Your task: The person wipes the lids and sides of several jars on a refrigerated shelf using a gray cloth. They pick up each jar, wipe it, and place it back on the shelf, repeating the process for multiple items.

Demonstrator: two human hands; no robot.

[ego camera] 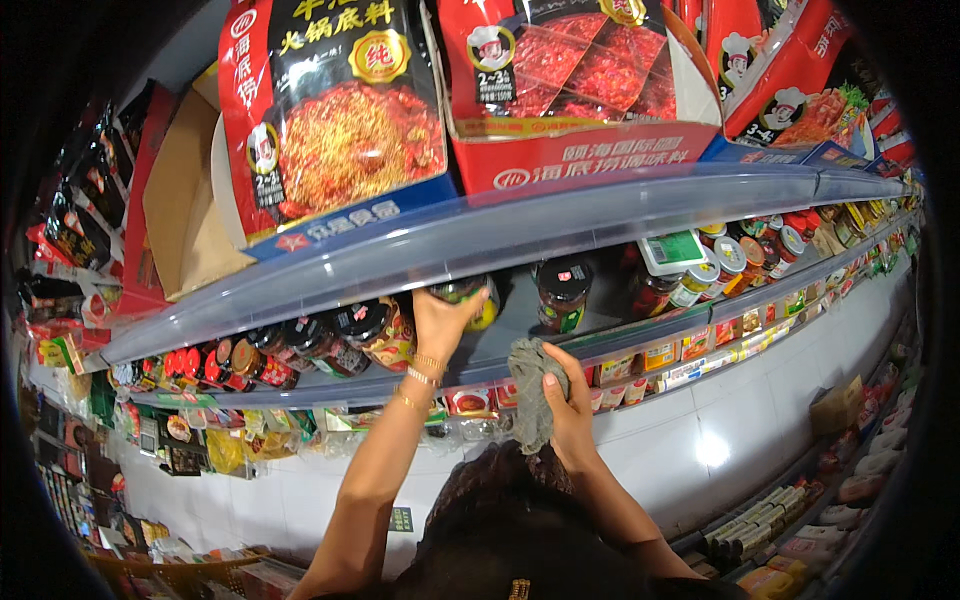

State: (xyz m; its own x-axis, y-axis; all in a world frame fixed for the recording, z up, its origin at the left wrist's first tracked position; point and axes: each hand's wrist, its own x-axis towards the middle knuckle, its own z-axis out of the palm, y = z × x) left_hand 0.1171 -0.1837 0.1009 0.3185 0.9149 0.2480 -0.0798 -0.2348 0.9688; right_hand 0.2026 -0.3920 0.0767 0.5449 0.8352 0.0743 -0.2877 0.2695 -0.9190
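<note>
My left hand (441,319), wearing several bracelets at the wrist, reaches onto a grey metal shelf (491,346). Its thumb and fingers grip a dark-lidded glass jar (484,315) with a yellow-green label; the shelf above hides part of that jar. In my right hand (571,409) is a crumpled grey cloth (529,401), held just in front of the shelf edge. Standing alone to the right of the gripped jar is another black-lidded jar (562,292). Close to my left wrist, on its left, is a black-lidded jar (379,330) with a colourful label.
Overhead, a shelf with a clear plastic front strip (517,225) carries hot pot seasoning packets (352,142) in cartons. More jars (727,259) line the shelf at right, with a green-and-white tub (670,251) on top of some. Packaged goods (664,356) fill a lower shelf above the tiled floor (720,420).
</note>
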